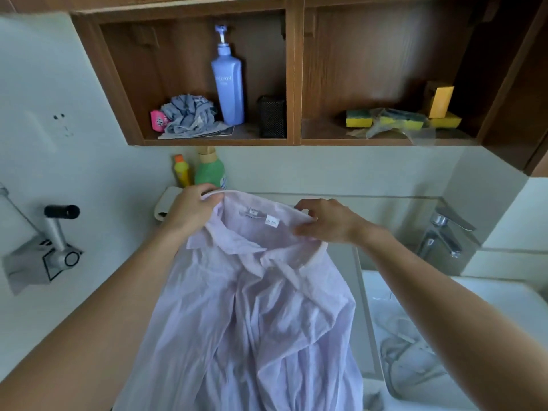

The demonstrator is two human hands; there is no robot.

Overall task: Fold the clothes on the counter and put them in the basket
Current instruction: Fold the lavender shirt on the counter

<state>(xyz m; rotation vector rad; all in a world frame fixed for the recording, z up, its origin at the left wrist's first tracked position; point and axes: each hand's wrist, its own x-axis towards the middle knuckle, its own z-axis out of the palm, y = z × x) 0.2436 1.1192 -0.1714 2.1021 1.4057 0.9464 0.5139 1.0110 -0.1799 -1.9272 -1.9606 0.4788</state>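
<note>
Pale lilac shirt (252, 307) held up mid-view. It hangs from its collar (228, 235) down toward 6 o'clock, where its lower part runs out of view. Fabric is creased and the front faces the camera. Two small labels (272, 222) show inside the neckband.

Left hand (189, 212), at about 11 o'clock from the shirt's middle, grips the left end of the collar with fingers curled over the edge. Right hand (323, 222), at about 1 o'clock, pinches the right end between thumb and fingertips. Hands are apart, with the neckband stretched between them. Both forearms are bare.

At 3 to 4 o'clock: a white basin (498, 295) with a chrome tap (447, 232) behind it. Grey cloth or cord lies in a white container at 4 o'clock; cannot tell what it is.

At 12 o'clock, just behind the left hand against the wall: a yellow bottle (181, 170) and a green bottle (210, 170), side by side.

Above, a wooden wall cabinet (293, 72) with two open bays. Left bay holds a tall blue pump bottle (228, 84), a bundled grey cloth (189, 114) beside it, and a black mesh holder (271, 117). Right bay holds yellow-and-green sponges (385, 120).

At 9 o'clock: a silver hair dryer (56, 232) in a wall holder.
</note>
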